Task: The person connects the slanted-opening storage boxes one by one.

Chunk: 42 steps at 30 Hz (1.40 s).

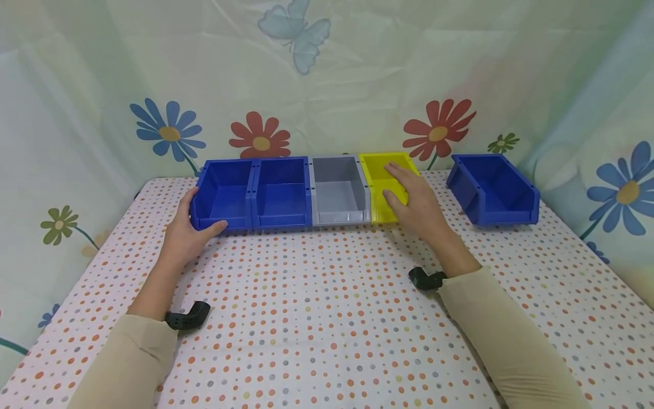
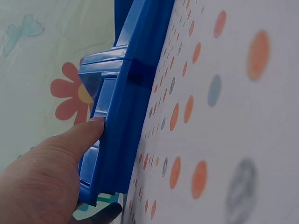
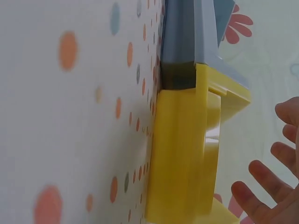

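My left hand holds the left corner of the leftmost blue storage bin. Its thumb lies on the front lip while the other fingers reach along the outer side, mostly hidden in the left wrist view. That bin ends a row: a second blue bin, a grey bin and a yellow bin stand side by side with it. Over the yellow bin is my right hand, fingers spread and relaxed. The right wrist view shows those fingers apart from the yellow wall.
Apart from the row, a third blue bin stands at the right, angled. The table has a dotted cloth. Behind it hangs a flowered backdrop, close to the bins' rear edges. Each wrist wears a black camera mount.
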Tool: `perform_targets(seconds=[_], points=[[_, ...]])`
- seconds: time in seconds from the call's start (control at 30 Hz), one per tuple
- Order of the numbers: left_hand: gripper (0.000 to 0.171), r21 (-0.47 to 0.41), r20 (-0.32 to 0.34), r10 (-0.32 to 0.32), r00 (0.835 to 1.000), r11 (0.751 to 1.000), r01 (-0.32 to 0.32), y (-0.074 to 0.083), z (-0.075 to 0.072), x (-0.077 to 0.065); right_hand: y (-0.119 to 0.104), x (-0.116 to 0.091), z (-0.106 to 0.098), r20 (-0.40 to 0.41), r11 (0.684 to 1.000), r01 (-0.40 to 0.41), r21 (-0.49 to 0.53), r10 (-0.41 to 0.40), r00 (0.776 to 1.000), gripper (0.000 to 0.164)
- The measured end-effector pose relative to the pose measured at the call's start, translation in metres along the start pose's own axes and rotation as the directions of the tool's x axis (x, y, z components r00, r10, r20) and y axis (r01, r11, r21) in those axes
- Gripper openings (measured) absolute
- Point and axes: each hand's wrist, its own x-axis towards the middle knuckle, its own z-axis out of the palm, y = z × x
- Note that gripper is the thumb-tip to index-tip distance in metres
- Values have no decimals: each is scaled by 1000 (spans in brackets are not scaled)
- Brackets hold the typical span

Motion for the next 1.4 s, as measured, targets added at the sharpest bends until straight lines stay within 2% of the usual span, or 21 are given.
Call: perform_targets(seconds=[0.23,0.63,0.93,1.13,1.4], points=[[106,1,-2,-5,1000,1000,5,-2,-1,-1,6,-1,-7,-28,1000,-18,15,19,999,56],[106,5,2,-7,1000,1000,7,-2,-1,-2,17,-7,-24,-115,1000,18,21,-15,993,52],[107,1,0,9,1000,1000,-9,-1,-1,0,25,-12,-37,-178,1000,-9,5,10,984,51],[105,6,-3,-3,1000,1000,3,0,0,0,28,-13,-43,-245,999,-43,19,47,968,49],[105,5,-3,-2,1000,1000,2,2,0,-1,38,-12,-52,-362,995,-94,29,98,927,46]])
